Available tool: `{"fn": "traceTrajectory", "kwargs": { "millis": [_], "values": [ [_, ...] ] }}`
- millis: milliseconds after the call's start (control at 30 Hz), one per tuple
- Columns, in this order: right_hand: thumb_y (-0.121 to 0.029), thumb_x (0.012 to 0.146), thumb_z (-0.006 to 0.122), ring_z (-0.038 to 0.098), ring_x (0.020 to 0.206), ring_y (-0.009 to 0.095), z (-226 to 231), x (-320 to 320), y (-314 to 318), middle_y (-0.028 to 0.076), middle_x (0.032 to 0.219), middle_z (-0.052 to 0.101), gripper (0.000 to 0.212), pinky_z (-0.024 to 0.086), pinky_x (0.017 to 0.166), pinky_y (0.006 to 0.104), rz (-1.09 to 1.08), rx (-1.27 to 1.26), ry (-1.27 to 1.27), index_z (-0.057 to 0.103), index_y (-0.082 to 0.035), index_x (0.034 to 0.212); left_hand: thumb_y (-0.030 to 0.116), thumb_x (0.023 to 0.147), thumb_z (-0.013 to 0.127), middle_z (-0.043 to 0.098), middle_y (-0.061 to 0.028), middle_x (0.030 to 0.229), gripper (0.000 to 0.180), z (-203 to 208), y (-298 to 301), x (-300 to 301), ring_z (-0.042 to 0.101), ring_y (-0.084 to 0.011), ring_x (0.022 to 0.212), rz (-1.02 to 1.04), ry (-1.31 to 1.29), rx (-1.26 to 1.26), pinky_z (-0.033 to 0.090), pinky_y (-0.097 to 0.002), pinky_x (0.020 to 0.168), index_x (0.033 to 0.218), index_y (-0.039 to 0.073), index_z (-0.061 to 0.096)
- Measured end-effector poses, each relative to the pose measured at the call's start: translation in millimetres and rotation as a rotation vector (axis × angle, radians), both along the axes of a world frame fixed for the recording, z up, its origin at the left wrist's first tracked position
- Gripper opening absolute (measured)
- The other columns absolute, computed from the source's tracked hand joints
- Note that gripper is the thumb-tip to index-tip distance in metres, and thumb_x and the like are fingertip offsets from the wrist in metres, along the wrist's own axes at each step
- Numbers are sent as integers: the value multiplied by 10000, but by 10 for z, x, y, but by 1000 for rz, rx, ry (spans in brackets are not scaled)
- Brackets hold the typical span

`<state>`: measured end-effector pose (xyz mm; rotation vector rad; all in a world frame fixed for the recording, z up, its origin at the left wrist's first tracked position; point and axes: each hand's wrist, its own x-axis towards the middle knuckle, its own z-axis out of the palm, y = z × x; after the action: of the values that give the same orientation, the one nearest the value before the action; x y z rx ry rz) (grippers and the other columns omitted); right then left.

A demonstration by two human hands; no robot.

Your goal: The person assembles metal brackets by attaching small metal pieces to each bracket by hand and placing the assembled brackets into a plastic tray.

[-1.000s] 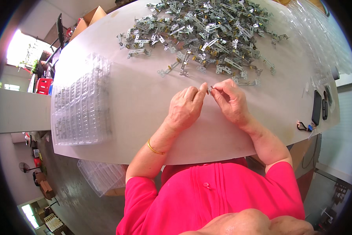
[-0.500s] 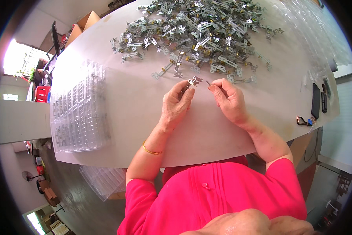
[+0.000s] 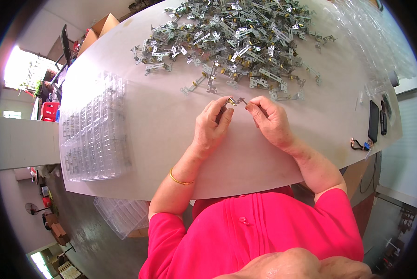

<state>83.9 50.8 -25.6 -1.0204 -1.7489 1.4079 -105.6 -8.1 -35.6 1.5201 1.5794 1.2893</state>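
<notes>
Between the thumb and fingers of my left hand [image 3: 210, 126] is a small metal bracket [image 3: 232, 101], its far end sticking out toward the right. My right hand [image 3: 272, 122] pinches a thin dark pin-like piece [image 3: 244, 101], whose tip meets or nearly meets the bracket's end; its kind is too small to make out. Just beyond my hands lies a big pile of similar metal brackets [image 3: 245, 39], several with brass-coloured parts. One loose bracket [image 3: 212, 76] stands out at the pile's near edge.
Stacked clear plastic trays [image 3: 94, 130] sit on the table's left side, and another clear tray [image 3: 122, 216] is below its edge. At the right lie a black phone-like slab [image 3: 374, 121], a black-handled tool [image 3: 358, 144] and clear plastic packaging [image 3: 375, 37].
My left hand has turned the bracket and shifted slightly right. The dark piece in my right hand, apart from the bracket before, is now at its end.
</notes>
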Motion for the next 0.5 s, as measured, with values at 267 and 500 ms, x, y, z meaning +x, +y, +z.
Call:
{"fn": "traceTrajectory", "kwargs": {
  "millis": [267,500],
  "values": [
    [-163,1055,516,535,658,64,7,-18,5,-3,773,582,150,455,579,238,47,-165,104,581,-43,1116,15,900,672,579,-58,794,319,-12,10,27,540,-142,630,-64,296,215,469,-300,580,1217,41,642],
    [-195,1060,492,590,726,88,37,53,112,19,850,625,223,504,668,243,179,-496,305,593,-23,1159,9,885,682,594,-63,793,295,20,-38,40,563,-144,609,-90,196,152,483,-285,568,1170,26,607]
  ]
}}
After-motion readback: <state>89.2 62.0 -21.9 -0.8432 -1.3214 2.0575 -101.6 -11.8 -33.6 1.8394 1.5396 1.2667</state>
